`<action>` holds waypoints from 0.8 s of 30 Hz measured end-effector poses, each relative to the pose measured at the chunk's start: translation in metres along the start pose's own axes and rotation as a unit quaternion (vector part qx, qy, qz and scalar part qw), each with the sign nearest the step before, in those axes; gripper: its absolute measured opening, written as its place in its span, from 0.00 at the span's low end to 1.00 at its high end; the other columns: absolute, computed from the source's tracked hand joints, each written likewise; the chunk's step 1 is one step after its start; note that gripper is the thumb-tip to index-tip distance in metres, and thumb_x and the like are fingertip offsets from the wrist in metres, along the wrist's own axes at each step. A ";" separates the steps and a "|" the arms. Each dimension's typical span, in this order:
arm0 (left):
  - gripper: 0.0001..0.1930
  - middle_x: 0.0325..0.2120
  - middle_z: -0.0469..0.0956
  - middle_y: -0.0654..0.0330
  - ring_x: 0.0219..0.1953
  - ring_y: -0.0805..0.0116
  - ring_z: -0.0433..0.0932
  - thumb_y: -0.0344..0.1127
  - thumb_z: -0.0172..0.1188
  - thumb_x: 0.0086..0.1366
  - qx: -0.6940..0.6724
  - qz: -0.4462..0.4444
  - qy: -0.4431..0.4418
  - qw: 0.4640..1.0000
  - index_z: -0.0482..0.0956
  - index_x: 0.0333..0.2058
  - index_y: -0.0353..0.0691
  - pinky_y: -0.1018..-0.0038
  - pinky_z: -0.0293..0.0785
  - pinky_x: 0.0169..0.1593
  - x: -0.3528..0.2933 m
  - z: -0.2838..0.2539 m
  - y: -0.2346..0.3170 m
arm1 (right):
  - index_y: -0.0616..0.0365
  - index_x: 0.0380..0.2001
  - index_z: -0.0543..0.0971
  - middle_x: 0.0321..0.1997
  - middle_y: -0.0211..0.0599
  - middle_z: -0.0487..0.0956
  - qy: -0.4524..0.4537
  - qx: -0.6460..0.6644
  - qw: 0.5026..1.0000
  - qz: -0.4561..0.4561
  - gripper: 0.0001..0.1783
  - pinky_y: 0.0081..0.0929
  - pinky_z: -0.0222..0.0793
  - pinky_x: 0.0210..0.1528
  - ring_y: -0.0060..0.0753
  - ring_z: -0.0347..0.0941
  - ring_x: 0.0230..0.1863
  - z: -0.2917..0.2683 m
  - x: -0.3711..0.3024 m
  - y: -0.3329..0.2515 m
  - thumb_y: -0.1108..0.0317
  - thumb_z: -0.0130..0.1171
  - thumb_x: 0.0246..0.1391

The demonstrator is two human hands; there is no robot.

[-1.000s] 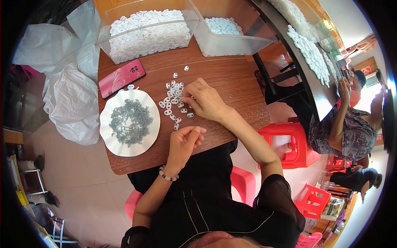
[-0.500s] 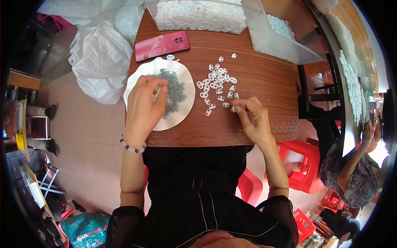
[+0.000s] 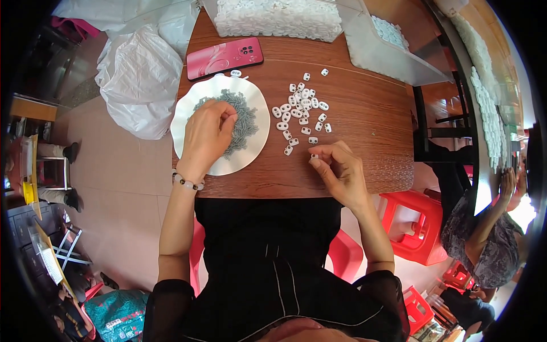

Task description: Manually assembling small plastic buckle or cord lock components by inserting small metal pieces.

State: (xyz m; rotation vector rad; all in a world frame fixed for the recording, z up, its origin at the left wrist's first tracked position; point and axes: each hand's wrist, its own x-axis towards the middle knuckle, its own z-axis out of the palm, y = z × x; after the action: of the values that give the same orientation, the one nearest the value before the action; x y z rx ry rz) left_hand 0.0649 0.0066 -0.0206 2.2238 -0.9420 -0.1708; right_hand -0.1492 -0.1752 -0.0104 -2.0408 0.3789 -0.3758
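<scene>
A white plate with a wavy rim [image 3: 259,139] holds a heap of small grey rod-like pieces [image 3: 246,122], which look like tiny springs. Over this heap is my left hand [image 3: 208,134], thumb and fingertips pinched together; whatever sits between them is too small to make out. Near the table's front edge, my right hand [image 3: 342,174] pinches a small white two-holed plastic piece [image 3: 314,156] between thumb and forefinger. Several similar white plastic pieces [image 3: 296,113] lie scattered just beyond it, to the right of the plate.
A pink phone [image 3: 225,58] lies behind the plate. Clear bins of white pieces [image 3: 276,20] stand at the table's far edge. White plastic bags [image 3: 139,85] are at the left. Red stools [image 3: 416,228] stand at the right, where another person [image 3: 484,245] sits.
My right hand has drawn slightly left and nearer, carrying the white piece away from the scattered ones. My left fingertips have closed into a pinch over the grey heap.
</scene>
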 end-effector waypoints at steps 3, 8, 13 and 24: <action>0.04 0.24 0.74 0.54 0.26 0.60 0.75 0.27 0.60 0.56 -0.047 -0.025 0.006 0.999 0.78 0.30 0.34 0.68 0.70 0.32 -0.002 0.000 -0.003 | 0.61 0.38 0.80 0.28 0.30 0.72 -0.012 0.000 1.000 -0.007 0.09 0.20 0.65 0.34 0.20 0.67 0.31 0.001 0.002 0.000 0.75 0.62 0.52; 0.06 0.26 0.75 0.54 0.24 0.62 0.74 0.29 0.61 0.56 -0.074 -0.023 0.024 0.997 0.79 0.32 0.34 0.69 0.70 0.31 -0.005 0.000 0.003 | 0.60 0.38 0.80 0.28 0.31 0.73 -0.025 0.013 0.999 -0.024 0.09 0.20 0.65 0.34 0.22 0.67 0.30 0.008 0.010 -0.006 0.74 0.62 0.52; 0.06 0.26 0.75 0.54 0.24 0.63 0.73 0.30 0.62 0.57 -0.042 -0.001 0.030 0.999 0.80 0.30 0.33 0.70 0.69 0.30 0.001 0.007 0.000 | 0.60 0.37 0.80 0.29 0.34 0.75 -0.036 0.006 0.998 -0.047 0.08 0.21 0.68 0.31 0.25 0.69 0.30 0.016 0.017 -0.017 0.73 0.62 0.52; 0.09 0.22 0.77 0.63 0.22 0.80 0.67 0.32 0.61 0.62 -0.264 -0.090 0.067 0.958 0.81 0.31 0.30 0.79 0.65 0.27 -0.012 -0.004 -0.007 | 0.60 0.37 0.81 0.30 0.33 0.78 -0.059 0.034 0.996 -0.065 0.08 0.22 0.68 0.35 0.24 0.70 0.31 0.035 0.042 -0.021 0.72 0.62 0.53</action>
State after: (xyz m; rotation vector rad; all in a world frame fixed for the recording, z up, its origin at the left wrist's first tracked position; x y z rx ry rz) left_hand 0.0617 0.0195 -0.0240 1.7917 -0.5377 -0.3128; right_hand -0.0941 -0.1556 -0.0039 -2.0163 0.1591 -0.3416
